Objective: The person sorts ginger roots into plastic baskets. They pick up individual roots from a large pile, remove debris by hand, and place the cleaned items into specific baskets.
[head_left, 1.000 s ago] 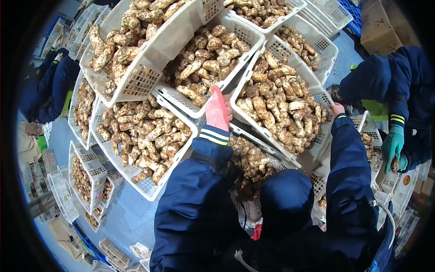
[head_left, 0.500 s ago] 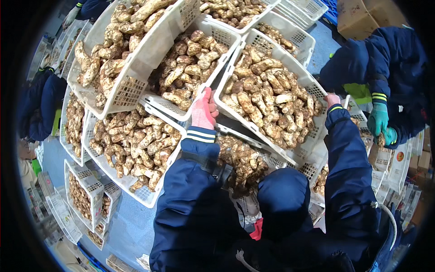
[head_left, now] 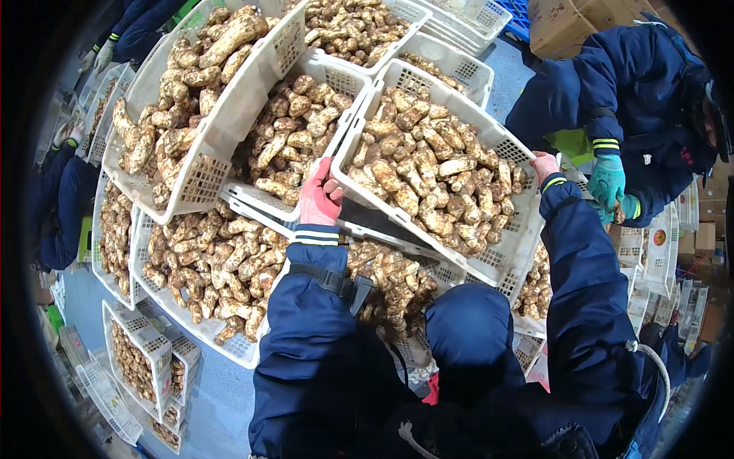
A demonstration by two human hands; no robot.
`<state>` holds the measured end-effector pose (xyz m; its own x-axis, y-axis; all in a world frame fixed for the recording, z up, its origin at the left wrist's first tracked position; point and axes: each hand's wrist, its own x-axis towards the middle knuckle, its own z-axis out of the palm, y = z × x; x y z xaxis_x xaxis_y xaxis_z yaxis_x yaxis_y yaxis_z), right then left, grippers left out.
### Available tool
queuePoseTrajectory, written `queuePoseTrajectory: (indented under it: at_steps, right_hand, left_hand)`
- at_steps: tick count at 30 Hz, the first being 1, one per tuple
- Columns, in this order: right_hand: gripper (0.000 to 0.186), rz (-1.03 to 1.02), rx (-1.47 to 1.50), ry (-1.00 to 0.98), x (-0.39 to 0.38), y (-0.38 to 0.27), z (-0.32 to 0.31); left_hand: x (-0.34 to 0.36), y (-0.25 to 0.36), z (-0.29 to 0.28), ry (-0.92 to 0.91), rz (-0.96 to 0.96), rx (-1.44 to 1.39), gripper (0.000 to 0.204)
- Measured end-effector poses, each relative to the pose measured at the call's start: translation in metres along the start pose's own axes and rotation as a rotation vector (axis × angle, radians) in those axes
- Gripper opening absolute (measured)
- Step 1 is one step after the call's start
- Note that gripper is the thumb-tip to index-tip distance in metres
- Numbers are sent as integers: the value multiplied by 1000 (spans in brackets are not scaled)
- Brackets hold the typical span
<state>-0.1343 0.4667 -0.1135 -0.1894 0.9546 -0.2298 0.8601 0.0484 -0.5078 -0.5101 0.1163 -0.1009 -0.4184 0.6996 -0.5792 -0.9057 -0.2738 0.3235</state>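
Note:
My left hand (head_left: 318, 197), in a pink glove, has its fingers curled at the left corner of a white plastic crate (head_left: 397, 203), right against the neighbouring crate's edge. Its exact grip is partly hidden. On the crate's right rim my right hand (head_left: 545, 166), also pink-gloved, is closed. Knobbly brown-and-cream mushrooms (head_left: 451, 164) fill much of this crate, which tilts down toward me. Close on its left stands a second white crate (head_left: 287, 206) of mushrooms. Below the held crate, more mushrooms (head_left: 394, 287) show in a lower crate between my arms.
A large crate (head_left: 222, 145) leans steeply at the upper left. Another full crate (head_left: 248, 353) sits below it. Stacked crates (head_left: 157, 344) stand on the blue floor (head_left: 218, 398). At right, a co-worker's green-gloved hand (head_left: 608, 180) holds a small piece. Cardboard boxes (head_left: 562, 30) are behind.
The whole view has shifted, so most things appear farther left. The held crate has closed the narrow gap to the crate on its left. Both my hands stay at its edges.

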Motion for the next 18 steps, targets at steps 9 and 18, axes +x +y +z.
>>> queuePoseTrajectory:
  at_steps: [9, 18]
  right_hand:
    - [28, -36, 101, -59, 22, 39, 16]
    - [22, 194, 308, -206, 28, 63, -40]
  left_hand:
    - [-25, -2, 12, -147, 97, 107, 23]
    - [-22, -27, 9, 104, 111, 151, 20]
